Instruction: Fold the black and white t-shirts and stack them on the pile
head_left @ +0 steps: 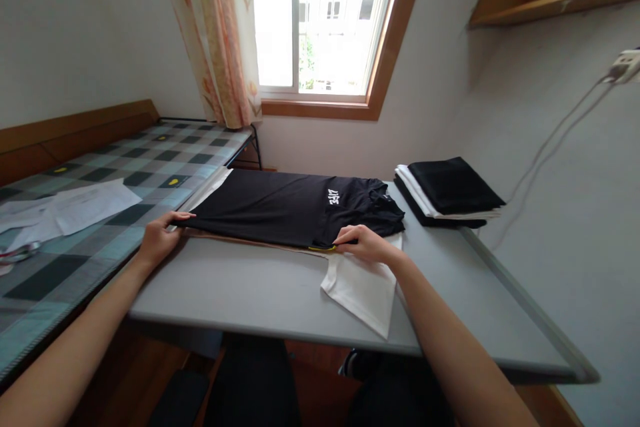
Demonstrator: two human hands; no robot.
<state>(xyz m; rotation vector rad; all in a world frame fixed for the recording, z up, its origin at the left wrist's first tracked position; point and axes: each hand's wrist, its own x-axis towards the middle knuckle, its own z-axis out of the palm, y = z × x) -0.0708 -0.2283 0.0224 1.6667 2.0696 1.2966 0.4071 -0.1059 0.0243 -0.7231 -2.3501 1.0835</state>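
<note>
L hand (163, 233) pinches hem corner of black LIFE T-shirt (270, 207), approx 8 o'clock; it lies mid-surface (240, 283), collar at 3. R hand (367, 245) pinches near edge, 4 o'clock. Best pull both evenly, smooth creases, line edges up w/ white shirt (367, 287) beneath, sleeve out at 5. Avoid bumping folded stack (453, 190), 3 o'clock.

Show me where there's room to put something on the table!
Bare table: front-left, between left hand, black shirt and white cloth; and right of the right forearm, nearer than the folded stack. Crowded: under the shirt and stack.
</note>
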